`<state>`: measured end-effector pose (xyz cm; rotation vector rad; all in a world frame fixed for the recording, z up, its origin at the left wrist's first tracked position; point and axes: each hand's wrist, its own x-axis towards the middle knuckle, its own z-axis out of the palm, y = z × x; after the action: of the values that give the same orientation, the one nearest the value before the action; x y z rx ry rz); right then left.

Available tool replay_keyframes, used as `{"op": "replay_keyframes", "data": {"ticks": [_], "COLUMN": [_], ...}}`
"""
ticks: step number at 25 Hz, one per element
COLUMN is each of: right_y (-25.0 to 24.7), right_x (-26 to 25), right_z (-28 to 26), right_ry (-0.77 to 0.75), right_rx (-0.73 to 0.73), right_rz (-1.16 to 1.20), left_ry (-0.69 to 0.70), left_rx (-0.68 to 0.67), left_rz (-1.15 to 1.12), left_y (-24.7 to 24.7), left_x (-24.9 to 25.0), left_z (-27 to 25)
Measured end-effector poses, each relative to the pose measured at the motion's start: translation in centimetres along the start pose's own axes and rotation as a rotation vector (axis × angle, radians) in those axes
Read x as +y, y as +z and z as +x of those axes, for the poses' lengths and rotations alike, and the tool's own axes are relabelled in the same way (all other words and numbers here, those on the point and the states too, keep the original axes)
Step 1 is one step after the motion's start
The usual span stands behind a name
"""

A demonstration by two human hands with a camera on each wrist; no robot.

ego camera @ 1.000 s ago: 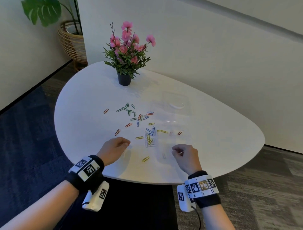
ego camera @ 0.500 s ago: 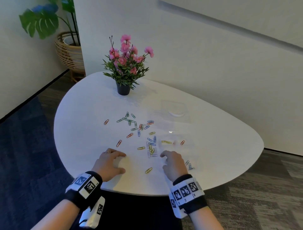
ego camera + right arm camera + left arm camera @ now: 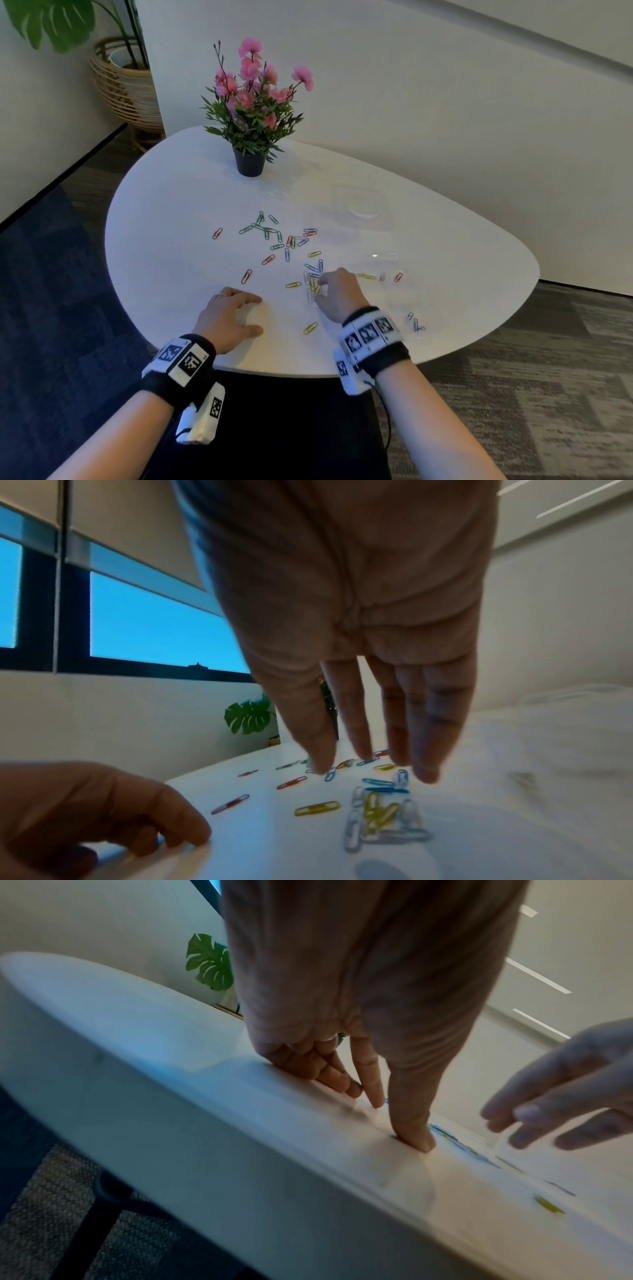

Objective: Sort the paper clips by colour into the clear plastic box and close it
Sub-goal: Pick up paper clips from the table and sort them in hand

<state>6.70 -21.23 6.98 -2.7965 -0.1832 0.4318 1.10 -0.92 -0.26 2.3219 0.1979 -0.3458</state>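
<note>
Paper clips [image 3: 310, 286] look light, thin and slippery on the table [image 3: 171, 205], best pinched edgewise; right hand [image 3: 337, 294] fingers [image 3: 424, 750] hang straight and apart.

A white, rounded worktop [image 3: 171, 219] fills the middle of the head view, with a potted plant of pink flowers [image 3: 251, 113] standing near its far edge at upper centre. Coloured paper clips [image 3: 274, 240] lie scattered across its centre: green ones toward the upper left of the spread, orange ones to the left, a yellow, white and blue cluster [image 3: 380, 813] lower down, and a few blue ones [image 3: 415, 322] near the lower right edge. The left hand [image 3: 227, 317] rests with fingertips on the worktop at lower centre, and a faint clear plastic box [image 3: 359, 209] sits at centre right, its outline hard to make out
</note>
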Motion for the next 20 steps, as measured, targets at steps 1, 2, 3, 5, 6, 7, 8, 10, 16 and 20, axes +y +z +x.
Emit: {"op": "replay_keyframes", "data": {"ticks": [1,2,3,5,6,7,8,10,16,20], "right_y": [0.4,1.1,1.9,3.9,4.5,4.9,4.7,4.0,3.5,2.9], "right_x": [-0.9,-1.7,-2.2,-2.7,-2.9,-2.9,-2.7,-2.0,-0.4,0.8], "right_z": [0.9,1.6,2.0,2.5,2.8,3.0,3.4,4.0,3.3,3.3], "right_ry": [0.017,0.019,0.010,-0.012,-0.026,-0.036,-0.024,0.027,0.011,0.089], "right_rx": [-0.059,-0.111,-0.148,-0.140,-0.117,-0.097,-0.085,-0.115,0.036,0.008], "right_rz": [-0.060,-0.117,-0.162,-0.220,-0.213,-0.174,-0.110,0.002,0.172,0.521], "left_ry": [0.001,0.005,0.009,0.009,0.007,0.005,0.003,0.003,0.005,0.005], "left_rx": [0.002,0.007,0.010,0.012,0.009,0.006,0.001,-0.002,0.003,-0.001], "left_rz": [-0.003,-0.001,0.004,0.019,0.024,0.026,0.023,0.008,-0.001,-0.004], "left_y": [0.0,0.0,0.1,0.2,0.1,0.1,0.1,0.0,0.0,-0.2], "left_x": [0.0,-0.1,-0.1,-0.2,-0.1,-0.1,-0.1,-0.1,0.1,0.3], "left_z": [0.0,0.0,0.0,0.0,0.0,0.0,0.0,0.0,0.0,-0.2]}}
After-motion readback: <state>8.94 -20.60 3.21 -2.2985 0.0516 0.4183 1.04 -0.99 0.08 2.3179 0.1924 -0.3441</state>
